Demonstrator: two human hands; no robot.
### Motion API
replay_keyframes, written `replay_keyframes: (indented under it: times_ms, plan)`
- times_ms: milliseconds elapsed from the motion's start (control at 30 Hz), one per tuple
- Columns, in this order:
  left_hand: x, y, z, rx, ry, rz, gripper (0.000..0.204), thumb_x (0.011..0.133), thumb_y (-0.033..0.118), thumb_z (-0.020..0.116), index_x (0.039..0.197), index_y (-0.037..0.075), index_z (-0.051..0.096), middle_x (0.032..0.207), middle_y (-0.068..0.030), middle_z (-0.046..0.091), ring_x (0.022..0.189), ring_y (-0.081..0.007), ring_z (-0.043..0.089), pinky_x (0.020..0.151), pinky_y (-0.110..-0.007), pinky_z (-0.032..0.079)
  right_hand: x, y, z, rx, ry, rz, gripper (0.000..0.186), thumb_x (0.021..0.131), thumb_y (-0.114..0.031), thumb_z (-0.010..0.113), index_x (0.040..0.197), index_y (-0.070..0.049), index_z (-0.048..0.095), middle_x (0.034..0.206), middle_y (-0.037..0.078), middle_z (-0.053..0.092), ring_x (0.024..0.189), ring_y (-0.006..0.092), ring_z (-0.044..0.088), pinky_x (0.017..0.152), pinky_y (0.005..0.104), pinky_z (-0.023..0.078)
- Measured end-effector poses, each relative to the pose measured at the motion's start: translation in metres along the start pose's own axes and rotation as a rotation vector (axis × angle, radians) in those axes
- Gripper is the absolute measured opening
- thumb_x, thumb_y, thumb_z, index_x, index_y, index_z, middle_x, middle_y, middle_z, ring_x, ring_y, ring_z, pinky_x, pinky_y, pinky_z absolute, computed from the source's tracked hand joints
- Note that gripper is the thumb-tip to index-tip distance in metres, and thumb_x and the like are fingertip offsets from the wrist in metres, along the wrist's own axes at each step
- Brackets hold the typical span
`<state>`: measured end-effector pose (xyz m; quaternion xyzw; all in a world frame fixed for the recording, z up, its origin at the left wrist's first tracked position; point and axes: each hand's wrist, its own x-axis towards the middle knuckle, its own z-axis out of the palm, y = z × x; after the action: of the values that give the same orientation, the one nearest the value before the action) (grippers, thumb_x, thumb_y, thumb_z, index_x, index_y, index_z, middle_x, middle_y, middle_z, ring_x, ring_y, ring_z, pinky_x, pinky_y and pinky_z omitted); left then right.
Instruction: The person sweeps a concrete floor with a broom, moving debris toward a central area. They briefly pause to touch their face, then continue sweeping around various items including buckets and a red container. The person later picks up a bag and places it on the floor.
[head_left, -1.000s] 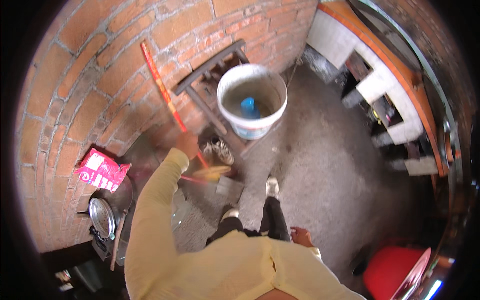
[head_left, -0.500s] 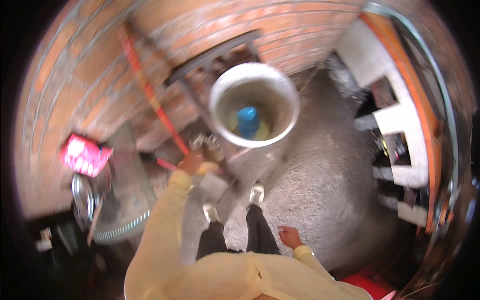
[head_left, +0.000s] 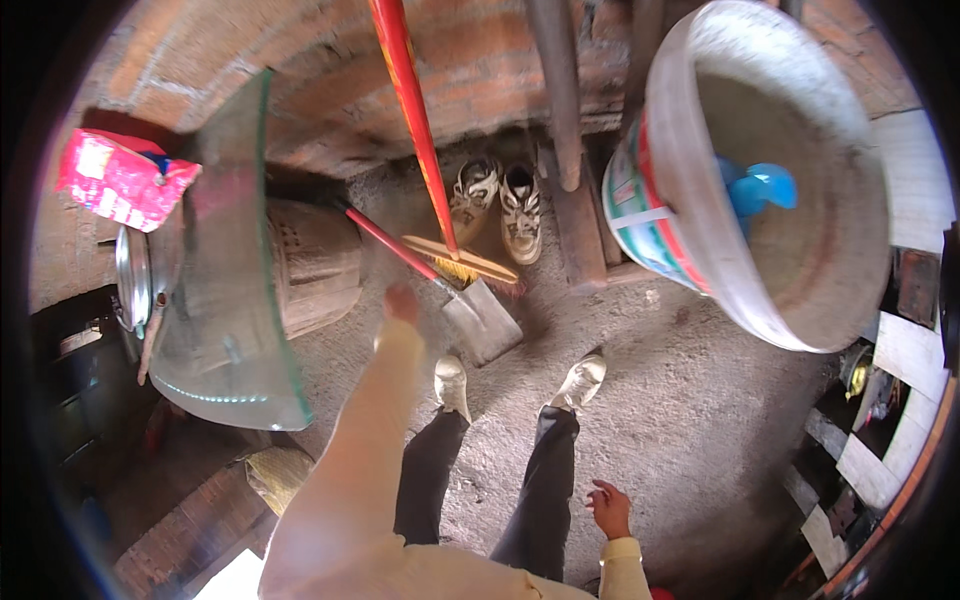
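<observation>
My left hand [head_left: 402,303], smeared by motion, is low over the floor beside a small shovel; its fingers are unclear. The shovel has a flat grey blade [head_left: 483,322] and a red handle [head_left: 385,237]. Touching or overlapping the blade is a broom [head_left: 460,262] with yellow bristles, its long red handle rising toward the brick wall. My right hand [head_left: 608,508] hangs at my right side, fingers loosely apart and holding nothing. A pair of worn sneakers [head_left: 521,215] stands just behind the broom head.
A large white bucket [head_left: 690,150] with a blue cup [head_left: 765,187] inside stands to the right. At left, a curved glass sheet [head_left: 225,290] leans by a wooden stump [head_left: 315,265], near a pink packet [head_left: 130,180]. White blocks [head_left: 868,468] line the right side.
My view has turned left, so the bucket now appears farther right and larger. The broom, shovel and sneakers show more plainly. My left hand now appears lower than the broom's head.
</observation>
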<state>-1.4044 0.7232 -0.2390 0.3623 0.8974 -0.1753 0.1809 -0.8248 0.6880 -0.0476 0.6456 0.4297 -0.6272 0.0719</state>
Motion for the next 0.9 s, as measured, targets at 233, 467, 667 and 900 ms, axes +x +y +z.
replay_keyframes:
  times_ms: [233, 467, 667, 900]
  plan:
    - [0.114, -0.026, 0.047, -0.852, 0.432, -0.506, 0.071, 0.074, 0.041, 0.065, 0.122, -0.008, 0.046, 0.112, -0.0263, 0.056, 0.105, -0.0366, 0.054, 0.091, -0.039, 0.042, 0.018, 0.061, 0.027, 0.012, -0.021, 0.186, 0.027, 0.083, -0.005, 0.05, 0.108, 0.002, 0.059, 0.076, 0.014, 0.066, 0.06, 0.0163, 0.065, 0.056, 0.0269, 0.054]
    - [0.159, -0.029, 0.069, -1.453, 0.299, -0.559, 0.049, 0.074, 0.024, 0.067, 0.113, -0.002, 0.053, 0.09, -0.0142, 0.061, 0.082, -0.0233, 0.058, 0.07, -0.035, 0.047, 0.039, 0.065, 0.036, 0.033, -0.048, 0.245, 0.027, 0.084, -0.002, 0.049, 0.109, 0.003, 0.058, 0.075, 0.014, 0.065, 0.061, 0.0162, 0.064, 0.056, 0.0275, 0.054]
    - [0.159, -0.052, 0.058, -1.559, 0.237, -0.588, 0.026, 0.076, 0.022, 0.063, 0.095, 0.003, 0.063, 0.074, -0.0045, 0.06, 0.065, -0.0175, 0.054, 0.059, -0.033, 0.044, 0.058, 0.045, 0.029, -0.042, -0.096, 0.157, 0.027, 0.085, -0.002, 0.048, 0.11, 0.002, 0.057, 0.075, 0.013, 0.065, 0.062, 0.0173, 0.064, 0.056, 0.0281, 0.054]
    - [0.037, -0.021, -0.004, -1.41, 0.394, -0.503, 0.031, 0.077, 0.028, 0.06, 0.085, -0.002, 0.061, 0.071, -0.0116, 0.061, 0.069, -0.0176, 0.057, 0.064, -0.036, 0.046, 0.052, -0.027, 0.035, 0.087, -0.131, 0.073, 0.027, 0.086, -0.008, 0.053, 0.111, 0.001, 0.058, 0.081, 0.011, 0.065, 0.066, 0.0138, 0.063, 0.057, 0.0253, 0.053]
